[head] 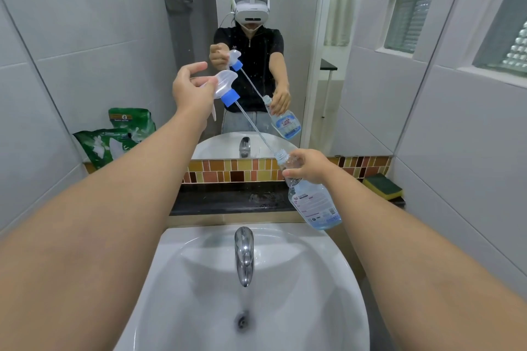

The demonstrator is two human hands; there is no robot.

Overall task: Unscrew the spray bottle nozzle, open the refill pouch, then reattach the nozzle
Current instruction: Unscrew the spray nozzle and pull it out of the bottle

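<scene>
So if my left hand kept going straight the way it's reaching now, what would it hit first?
Probably the mirror. The left hand, holding the nozzle, reaches forward above the black ledge, with nothing visible between; depth is hard to judge.

Count: one spray bottle [313, 202], one nozzle [225, 87], one green refill pouch [104, 145] (second seemingly its mirror reflection), one sponge [383, 186], one tap [244, 253].
</scene>
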